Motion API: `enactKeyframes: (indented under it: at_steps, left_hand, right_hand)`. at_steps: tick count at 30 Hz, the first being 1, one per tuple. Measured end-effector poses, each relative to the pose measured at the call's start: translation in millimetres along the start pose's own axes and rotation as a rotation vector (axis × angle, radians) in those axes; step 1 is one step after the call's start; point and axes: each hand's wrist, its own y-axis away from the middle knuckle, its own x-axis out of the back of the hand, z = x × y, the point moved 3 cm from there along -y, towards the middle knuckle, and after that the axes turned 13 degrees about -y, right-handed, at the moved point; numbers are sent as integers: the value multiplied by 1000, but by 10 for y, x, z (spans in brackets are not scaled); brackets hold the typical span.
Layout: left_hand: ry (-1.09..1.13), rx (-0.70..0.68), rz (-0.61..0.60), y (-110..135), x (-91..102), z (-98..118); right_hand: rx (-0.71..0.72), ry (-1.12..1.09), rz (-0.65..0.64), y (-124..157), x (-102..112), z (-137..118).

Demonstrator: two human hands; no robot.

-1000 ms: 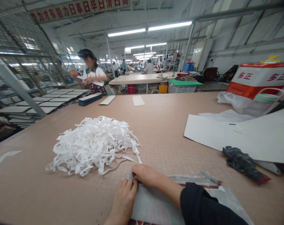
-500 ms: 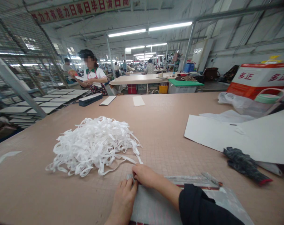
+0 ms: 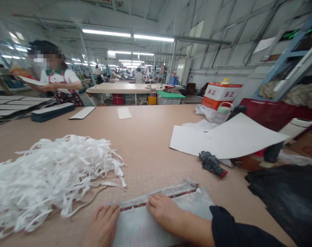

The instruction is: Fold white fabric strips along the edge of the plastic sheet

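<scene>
A flat grey sheet-like template [image 3: 138,224] with a clear, plastic-looking surface lies at the table's near edge. A dark red strip [image 3: 134,207] runs along its far side. My left hand [image 3: 103,223] rests flat at the template's left corner, fingers stretched forward. On top of the template, my right hand [image 3: 166,212] has its fingers curled down against the strip; whatever is under the fingertips is hidden. Beyond my left hand is a large loose heap of narrow white fabric strips [image 3: 60,168], one trailing end reaching toward the template.
To the right lie a dark knitted glove [image 3: 212,164], a large white sheet [image 3: 223,139] and black material [image 3: 289,199]. A red-and-white box [image 3: 220,96] stands behind. White-topped pieces [image 3: 53,109] are stacked at the far left, near a co-worker [image 3: 60,82] holding pale pieces.
My right hand has slid rightward along the strip, away from my left hand, which stays at the corner. My view has turned to the right.
</scene>
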Motion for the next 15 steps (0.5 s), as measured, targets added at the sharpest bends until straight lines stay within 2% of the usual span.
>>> enactKeyframes:
  at_steps: [4, 7, 9, 11, 15]
  left_hand:
    - [56, 48, -144, -190, 140, 4]
    - [70, 76, -211, -385, 246, 126]
    - [83, 40, -164, -493, 251, 240]
    - [85, -22, -50, -562, 227, 336]
    - [88, -134, 177, -600, 289, 401]
  right_hand:
    - [-359, -38, -105, 509, 225, 462]
    - [-523, -130, -96, 628, 336, 700]
    - [-572, -231, -83, 625, 364, 773]
    - [-600, -317, -80, 618, 379, 778]
    - [-542, -417, -43, 704, 491, 612]
